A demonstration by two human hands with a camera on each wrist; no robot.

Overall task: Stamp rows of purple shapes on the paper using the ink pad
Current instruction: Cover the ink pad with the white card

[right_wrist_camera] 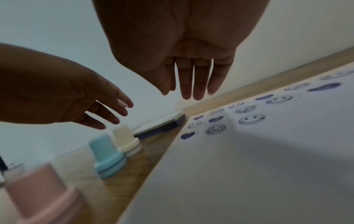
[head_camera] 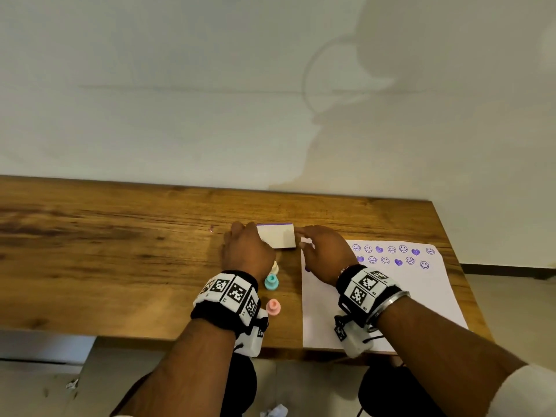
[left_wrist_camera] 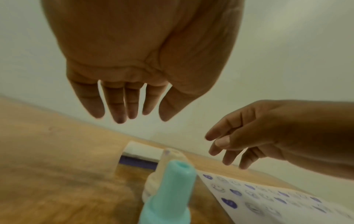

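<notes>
the ink pad (head_camera: 278, 236) sits on the table (head_camera: 120, 251) between both hands' fingers (head_camera: 237, 228). the stamps (head_camera: 272, 281) stand behind the left fingers; the paper (head_camera: 391, 296) lies under the right hand.

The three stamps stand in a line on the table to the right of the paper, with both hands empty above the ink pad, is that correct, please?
Not quite: the three stamps stand left of the paper, as the head view shows. Both hands, left and right, are indeed empty, by the ink pad.
</notes>
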